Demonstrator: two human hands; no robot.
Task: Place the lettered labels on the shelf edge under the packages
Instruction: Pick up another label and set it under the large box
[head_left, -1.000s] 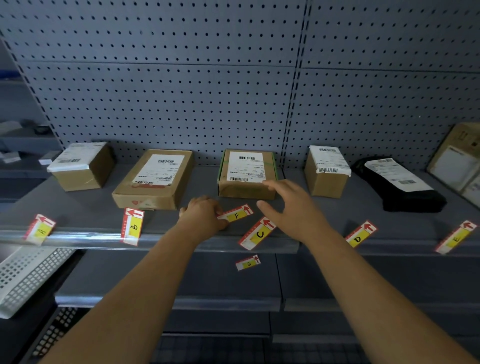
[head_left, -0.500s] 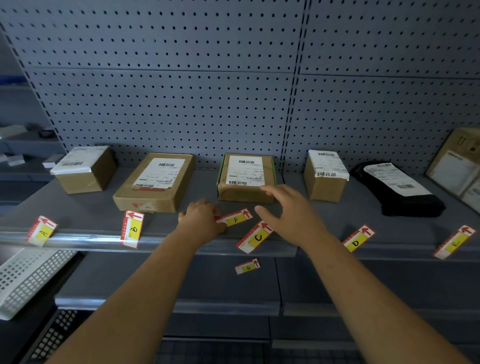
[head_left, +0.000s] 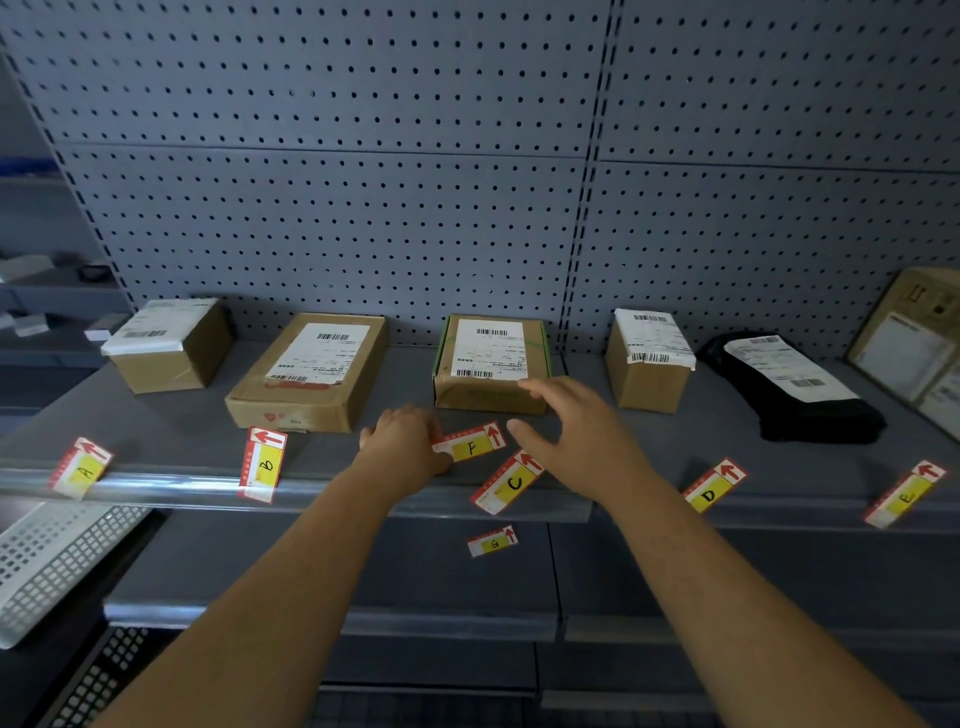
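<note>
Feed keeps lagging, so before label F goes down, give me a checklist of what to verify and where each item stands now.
1. Grip on label F: ok, the left hand holds its left end.
2. Right hand free: ok, open, holding nothing.
3. F's target spot: not ok, it sits before the green-taped box, where label C already lies.
4. Label C straight on the shelf edge: not ok, tilted.
5. Label G placed: not ok, it lies on the lower shelf.
6. Room under the far-right box: cannot tell, cut off by the frame.
</note>
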